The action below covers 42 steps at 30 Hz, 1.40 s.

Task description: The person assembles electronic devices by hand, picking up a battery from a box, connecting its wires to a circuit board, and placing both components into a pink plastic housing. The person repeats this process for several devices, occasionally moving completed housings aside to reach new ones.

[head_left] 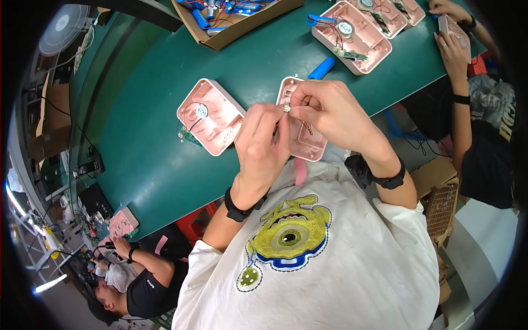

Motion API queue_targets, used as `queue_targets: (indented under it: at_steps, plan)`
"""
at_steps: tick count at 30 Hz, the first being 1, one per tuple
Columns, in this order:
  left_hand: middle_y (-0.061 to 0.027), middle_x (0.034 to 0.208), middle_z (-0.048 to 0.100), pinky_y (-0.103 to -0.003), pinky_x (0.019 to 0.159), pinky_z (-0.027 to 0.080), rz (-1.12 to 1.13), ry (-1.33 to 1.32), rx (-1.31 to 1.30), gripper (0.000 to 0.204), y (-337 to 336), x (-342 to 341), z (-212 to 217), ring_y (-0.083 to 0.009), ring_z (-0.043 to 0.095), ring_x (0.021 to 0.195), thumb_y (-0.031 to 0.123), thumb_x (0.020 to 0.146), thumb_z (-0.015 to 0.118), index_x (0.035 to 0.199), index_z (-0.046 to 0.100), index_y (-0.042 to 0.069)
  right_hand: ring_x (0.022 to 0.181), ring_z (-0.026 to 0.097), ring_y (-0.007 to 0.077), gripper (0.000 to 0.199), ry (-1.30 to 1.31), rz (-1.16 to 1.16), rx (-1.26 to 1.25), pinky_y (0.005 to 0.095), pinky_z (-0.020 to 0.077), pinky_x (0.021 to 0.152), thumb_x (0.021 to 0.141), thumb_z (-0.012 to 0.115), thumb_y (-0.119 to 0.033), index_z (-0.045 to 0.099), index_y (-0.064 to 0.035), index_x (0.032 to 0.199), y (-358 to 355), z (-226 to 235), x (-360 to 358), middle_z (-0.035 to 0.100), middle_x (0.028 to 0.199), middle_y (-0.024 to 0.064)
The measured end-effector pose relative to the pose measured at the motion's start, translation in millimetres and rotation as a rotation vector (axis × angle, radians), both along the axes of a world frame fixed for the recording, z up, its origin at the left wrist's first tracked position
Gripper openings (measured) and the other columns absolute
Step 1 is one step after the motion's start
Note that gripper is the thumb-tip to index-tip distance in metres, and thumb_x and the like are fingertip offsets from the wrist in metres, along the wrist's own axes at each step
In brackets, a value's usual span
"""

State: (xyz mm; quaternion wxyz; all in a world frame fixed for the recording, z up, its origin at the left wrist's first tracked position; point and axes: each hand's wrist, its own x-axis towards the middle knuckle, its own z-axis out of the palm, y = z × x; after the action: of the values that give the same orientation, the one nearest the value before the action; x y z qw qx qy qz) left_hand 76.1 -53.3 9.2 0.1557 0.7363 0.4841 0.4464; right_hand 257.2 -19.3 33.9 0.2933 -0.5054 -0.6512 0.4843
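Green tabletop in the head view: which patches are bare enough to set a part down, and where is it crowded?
The green tabletop is bare left of the open pink shell, and between that shell and the cardboard box. A smaller patch surrounds the blue cylinder. It is crowded where the left hand and right hand meet over a second shell, and at the far pink housings.

A: Where is free room near the hands (291, 118)?
B: To their left, beyond the open pink shell (212, 115), the green worktop (143, 159) is bare.
A: And ahead of them?
B: A blue cylinder (321, 68) lies just ahead; further on stand a pink housing (352, 36) and a cardboard box (231, 22). To the right, another person's arm (459, 82) blocks.
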Motion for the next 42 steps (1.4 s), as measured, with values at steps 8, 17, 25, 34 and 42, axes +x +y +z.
queue_targets:
  at_steps: [8, 17, 25, 34, 42]
  plan:
    - [-0.0159, 0.090, 0.066, -0.040, 0.065, 0.054, -0.068, 0.018, -0.031, 0.020, 0, -1, -1, -0.0330, 0.067, 0.078, -0.015, 0.080, 0.075, 0.095, 0.067, -0.004, 0.051, 0.057, 0.0150, 0.009, -0.059, -0.018, 0.051, 0.0337, 0.0407, 0.053, 0.089, 0.072, -0.004, 0.068, 0.0032, 0.089, -1, -5, -1, 0.064, 0.062, 0.0101]
    - [-0.0153, 0.087, 0.065, -0.039, 0.063, 0.054, -0.044, 0.021, 0.014, 0.018, 6, -3, 2, -0.0318, 0.067, 0.075, -0.015, 0.080, 0.075, 0.092, 0.066, -0.004, 0.051, 0.054, 0.0150, 0.010, -0.088, -0.024, 0.081, 0.0339, 0.0406, 0.053, 0.089, 0.073, -0.005, 0.068, 0.0038, 0.091, -1, 1, -5, 0.063, 0.062, 0.0106]
    - [-0.0100, 0.085, 0.069, -0.029, 0.059, 0.052, 0.060, -0.051, -0.072, 0.015, 5, 1, 9, -0.0170, 0.065, 0.067, -0.012, 0.081, 0.077, 0.091, 0.070, -0.004, 0.051, 0.054, 0.0128, 0.010, -0.019, -0.031, 0.081, 0.0315, 0.0400, 0.053, 0.090, 0.073, -0.005, 0.069, 0.0034, 0.095, -2, 6, -4, 0.063, 0.060, 0.0107]
    - [-0.0108, 0.091, 0.065, -0.029, 0.059, 0.052, 0.055, -0.101, -0.261, 0.017, 1, -10, 13, -0.0171, 0.064, 0.067, -0.011, 0.084, 0.075, 0.097, 0.068, -0.004, 0.067, 0.069, 0.0299, 0.022, -0.241, -0.104, 0.687, 0.0413, 0.0529, 0.063, 0.083, 0.072, 0.003, 0.071, 0.0005, 0.105, 4, 7, 16, 0.075, 0.096, 0.0123]
    - [-0.0109, 0.101, 0.065, -0.028, 0.062, 0.054, -0.057, -0.098, -0.381, 0.023, -2, -20, 19, -0.0144, 0.066, 0.070, -0.008, 0.086, 0.077, 0.108, 0.070, -0.004, 0.087, 0.073, 0.0381, 0.040, -0.721, 0.192, 0.549, 0.0439, 0.0588, 0.071, 0.078, 0.067, 0.007, 0.073, -0.0035, 0.116, 38, 0, 26, 0.073, 0.117, 0.0124]
